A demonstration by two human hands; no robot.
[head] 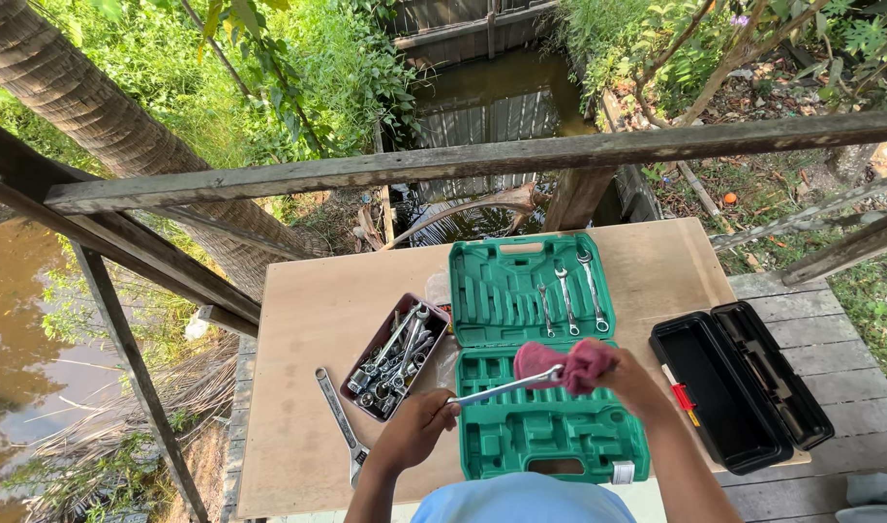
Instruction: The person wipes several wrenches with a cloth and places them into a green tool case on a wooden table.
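**Operator:** Left hand (419, 418) first: I see it clenched around one end of a slim silver metal wrench (502, 389), gripping it low over the front half of the open green plastic tool case (540, 436). The wrench runs up and to the right from that hand, and its far end disappears into a crumpled pink-red cloth (565, 365).

**Observer:** And the other one?

**Operator:** Right hand (626, 380) is closed on the cloth, bunching it around the wrench's upper end. Both hands hover just above the case, not resting on it.

**Observer:** What lies in the case?

**Operator:** In the far half I count three silver wrenches (567, 295) seated side by side in the moulded slots; the slots to their left are bare green. The near half under my hands shows only moulded recesses.

**Observer:** Anything beside it?

**Operator:** Left of the case, touching or nearly touching its edge, sits a dark maroon rectangular tray (358, 374) heaped with loose silver wrenches and sockets. Further left, alone on the pale plywood bench (298, 310), lies a long silver adjustable wrench (340, 421), angled toward the near edge. On the right, a black plastic toolbox (744, 387) stands open, overhanging the bench corner, with a small red and yellow item (683, 398) against its left wall; I cannot tell what that is.

**Observer:** Surroundings?

**Operator:** A weathered grey wooden railing (482, 160) crosses beyond the bench, with murky water (492, 97) and greenery past it.
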